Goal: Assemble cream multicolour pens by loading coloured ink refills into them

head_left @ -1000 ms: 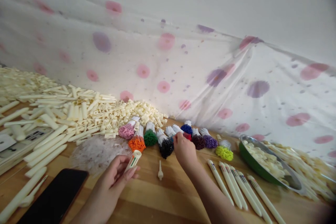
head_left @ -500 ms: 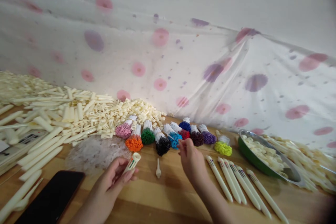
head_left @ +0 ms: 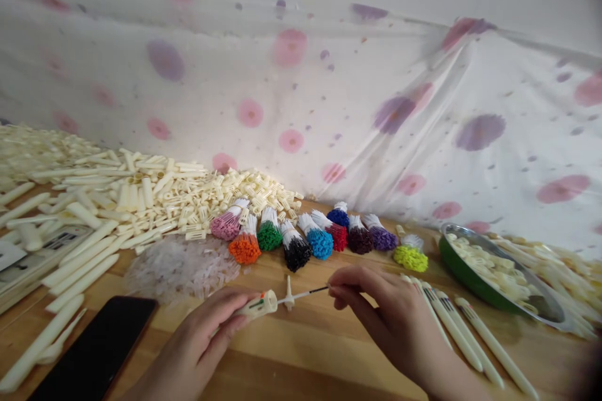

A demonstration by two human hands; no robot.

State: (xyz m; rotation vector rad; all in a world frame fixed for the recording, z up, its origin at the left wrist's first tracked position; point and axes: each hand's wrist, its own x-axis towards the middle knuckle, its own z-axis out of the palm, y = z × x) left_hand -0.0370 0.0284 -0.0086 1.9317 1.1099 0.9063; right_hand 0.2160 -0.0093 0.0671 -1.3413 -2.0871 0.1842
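Note:
My left hand (head_left: pixel 211 329) is closed around a short cream pen barrel (head_left: pixel 264 304), its open end facing right. Orange and green bits show in slots on the barrel's side. Between finger and thumb, my right hand (head_left: pixel 371 304) pinches the dark end of a thin pen refill (head_left: pixel 308 293). The refill's white end reaches the barrel's open mouth; how deep it sits cannot be seen. Behind the refill, a small pointed cream part (head_left: pixel 289 291) stands on the table. Bundles of coloured refills lie beyond my hands, among them black (head_left: pixel 296 250), light blue (head_left: pixel 320 241) and orange (head_left: pixel 245 244).
Heaped cream pen parts (head_left: pixel 164 194) cover the back left, with clear plastic pieces (head_left: pixel 181 269) in front. A black phone (head_left: pixel 98 348) lies at the near left. On the right are several assembled pens (head_left: pixel 493 344) and a green-sided bowl (head_left: pixel 463 276) of cream parts.
My right hand has come away from the refill bundles, down and to the right, with a refill in its fingers. My left hand has turned the barrel to point right.

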